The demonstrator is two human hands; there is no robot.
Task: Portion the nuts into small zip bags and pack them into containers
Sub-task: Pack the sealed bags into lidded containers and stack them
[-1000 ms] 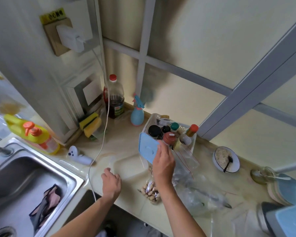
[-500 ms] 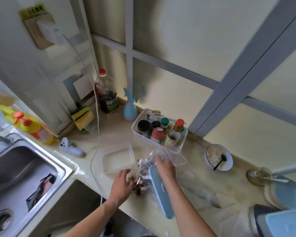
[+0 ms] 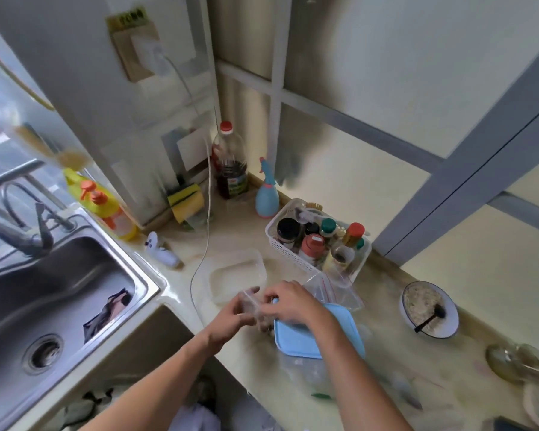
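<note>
Both hands meet over the surface (image 3: 386,346) and pinch one small zip bag (image 3: 252,309) of nuts between them. The left hand (image 3: 231,323) grips its near edge; the right hand (image 3: 290,304) grips its far side, fingers curled.

Under the right wrist lies a blue lid (image 3: 311,340), flat on the surface. Just beyond the left hand sits a clear container (image 3: 237,275), open. Beyond the right hand lie loose zip bags (image 3: 333,289), touching a white basket (image 3: 293,255) of bottles. To the right, well apart, stands a bowl (image 3: 430,309) with a dark spoon. A white cable (image 3: 204,244) runs down left of the container. Far left is a sink (image 3: 59,306).

The nuts are blurred and partly hidden by fingers. Bottle labels and the yellow wall sticker (image 3: 129,18) are unreadable.
</note>
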